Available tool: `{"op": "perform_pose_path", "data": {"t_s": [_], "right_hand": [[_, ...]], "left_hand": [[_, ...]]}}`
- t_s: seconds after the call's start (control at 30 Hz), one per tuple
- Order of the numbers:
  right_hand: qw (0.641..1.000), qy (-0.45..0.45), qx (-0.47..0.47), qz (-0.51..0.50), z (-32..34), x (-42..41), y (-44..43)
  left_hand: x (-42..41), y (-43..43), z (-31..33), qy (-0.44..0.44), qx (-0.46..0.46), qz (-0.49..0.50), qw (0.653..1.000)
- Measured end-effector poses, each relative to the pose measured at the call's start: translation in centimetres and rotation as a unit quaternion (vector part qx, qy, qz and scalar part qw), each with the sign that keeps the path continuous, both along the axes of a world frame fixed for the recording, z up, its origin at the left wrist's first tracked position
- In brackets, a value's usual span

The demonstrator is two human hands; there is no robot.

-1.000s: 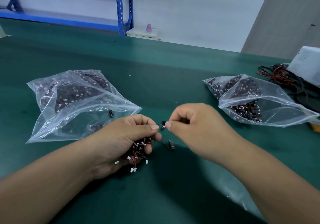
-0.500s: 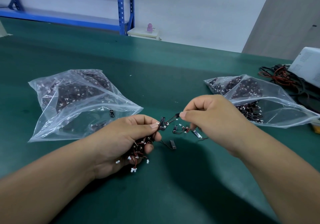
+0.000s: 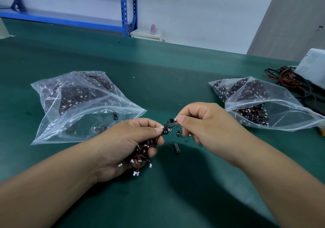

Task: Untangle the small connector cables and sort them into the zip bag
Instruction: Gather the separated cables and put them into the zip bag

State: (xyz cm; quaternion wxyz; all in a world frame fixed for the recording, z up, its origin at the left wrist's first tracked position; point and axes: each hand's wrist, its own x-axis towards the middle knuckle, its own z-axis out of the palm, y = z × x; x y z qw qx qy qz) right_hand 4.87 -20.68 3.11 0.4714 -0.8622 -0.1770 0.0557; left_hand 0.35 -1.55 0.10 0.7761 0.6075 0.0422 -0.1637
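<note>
My left hand [image 3: 123, 145] grips a tangled bunch of small connector cables [image 3: 143, 154], red and black wires with white plugs and small black parts. Its thumb and forefinger pinch one black part at the bunch's top. My right hand [image 3: 204, 122] pinches the black end of a single cable [image 3: 173, 120] pulled from the bunch, and another black part dangles below its fingers. One loose black-ended cable [image 3: 176, 147] hangs between the hands. An open zip bag [image 3: 84, 104] with cables lies to the left. A second open zip bag [image 3: 263, 104] with cables lies to the right.
The green table mat [image 3: 158, 69] spreads all round. A heap of black and red wires [image 3: 288, 79] and a white box [image 3: 313, 65] sit at the right edge. Blue shelving [image 3: 124, 7] stands beyond the table.
My right hand drew a cable out to the right of the bunch, then came back left, close to my left hand. The left hand stayed put with the bunch.
</note>
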Motion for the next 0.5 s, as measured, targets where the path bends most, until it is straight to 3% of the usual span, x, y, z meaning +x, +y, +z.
{"op": "perform_pose_path", "data": {"t_s": [0.1,0.23,0.5], "right_hand": [[0.999,-0.028,-0.015,0.003,0.09,-0.23,0.06],[0.994,-0.081,-0.007,-0.074,0.39,0.09,-0.38],[0.991,-0.061,0.026,-0.119,0.28,0.23,-0.37]], "left_hand": [[0.09,0.01,-0.09,0.0,0.004,-0.003,1.0],[0.06,0.04,-0.15,-0.002,0.006,-0.005,1.0],[-0.05,0.02,0.14,0.0,0.005,-0.016,1.0]]}}
